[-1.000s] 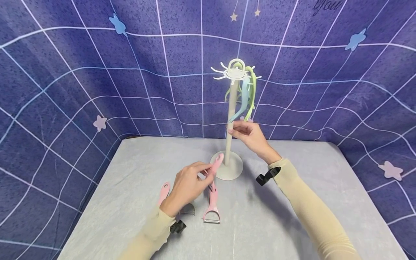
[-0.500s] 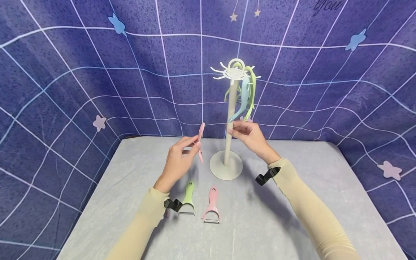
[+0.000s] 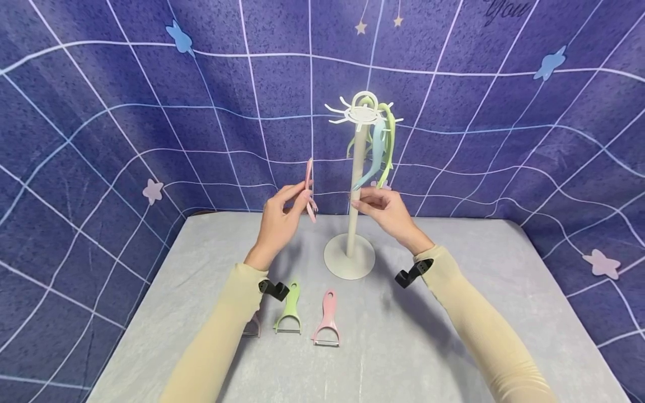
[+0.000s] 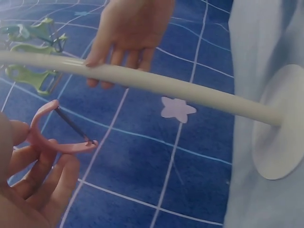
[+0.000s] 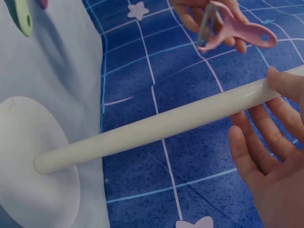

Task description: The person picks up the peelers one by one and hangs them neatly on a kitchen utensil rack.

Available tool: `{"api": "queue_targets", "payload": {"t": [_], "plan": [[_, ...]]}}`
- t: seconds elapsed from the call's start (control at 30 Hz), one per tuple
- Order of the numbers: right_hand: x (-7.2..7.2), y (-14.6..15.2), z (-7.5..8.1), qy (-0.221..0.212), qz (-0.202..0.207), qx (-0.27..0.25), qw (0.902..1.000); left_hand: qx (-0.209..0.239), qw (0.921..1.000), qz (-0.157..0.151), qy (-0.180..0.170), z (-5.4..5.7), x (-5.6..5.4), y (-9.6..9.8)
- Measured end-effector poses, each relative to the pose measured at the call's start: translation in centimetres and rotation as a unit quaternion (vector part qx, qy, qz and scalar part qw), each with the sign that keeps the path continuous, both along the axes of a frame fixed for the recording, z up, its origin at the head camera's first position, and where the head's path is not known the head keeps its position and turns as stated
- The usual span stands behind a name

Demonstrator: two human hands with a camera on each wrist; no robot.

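Observation:
My left hand (image 3: 279, 221) pinches a pink peeler (image 3: 309, 184) in the air, left of a cream rack stand (image 3: 359, 162). The right wrist view shows that peeler (image 5: 237, 29) with its handle end, which has a hole, pointing toward the pole. My right hand (image 3: 387, 210) holds the pole at mid-height between thumb and fingers. White hooks ring the stand's top. A light blue peeler (image 3: 378, 151) and green peelers (image 4: 33, 78) hang from its right and far side. On the table lie a green peeler (image 3: 291, 302) and a pink peeler (image 3: 329, 310).
Another peeler (image 3: 253, 327) lies partly hidden under my left forearm. The stand's round base (image 3: 349, 266) rests on the grey-covered table (image 3: 428, 336). A blue curtain (image 3: 242, 134) with grid lines and stars hangs around the back and sides.
My left hand has lifted the pink peeler up from near the stand's base and turned it more upright, uncovering the green peeler on the table. My right hand stays on the pole.

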State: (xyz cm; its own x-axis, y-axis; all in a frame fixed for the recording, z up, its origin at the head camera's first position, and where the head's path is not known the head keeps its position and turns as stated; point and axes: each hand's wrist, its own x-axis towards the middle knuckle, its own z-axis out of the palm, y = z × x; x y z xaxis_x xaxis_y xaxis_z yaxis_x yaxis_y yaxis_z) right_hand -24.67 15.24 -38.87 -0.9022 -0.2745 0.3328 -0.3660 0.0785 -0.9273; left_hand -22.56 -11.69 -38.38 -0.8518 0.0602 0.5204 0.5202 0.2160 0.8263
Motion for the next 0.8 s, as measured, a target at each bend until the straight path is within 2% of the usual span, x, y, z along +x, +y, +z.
{"api": "queue_targets", "payload": {"t": [0.13, 0.47, 0.8], "plan": [[-0.1, 0.0, -0.2, 0.002, 0.001, -0.001, 1.0000, 0.005, 0.9998, -0.011, 0.014, 1.0, -1.1, 0.3], [-0.1, -0.1, -0.2, 0.000, 0.000, -0.003, 1.0000, 0.001, 0.9993, -0.014, 0.036, 3.7, -3.6, 1.0], [-0.4, -0.2, -0.7, 0.018, -0.001, -0.015, 0.9997, 0.014, 0.9985, -0.028, 0.044, 6.4, -4.9, 2.2]]}}
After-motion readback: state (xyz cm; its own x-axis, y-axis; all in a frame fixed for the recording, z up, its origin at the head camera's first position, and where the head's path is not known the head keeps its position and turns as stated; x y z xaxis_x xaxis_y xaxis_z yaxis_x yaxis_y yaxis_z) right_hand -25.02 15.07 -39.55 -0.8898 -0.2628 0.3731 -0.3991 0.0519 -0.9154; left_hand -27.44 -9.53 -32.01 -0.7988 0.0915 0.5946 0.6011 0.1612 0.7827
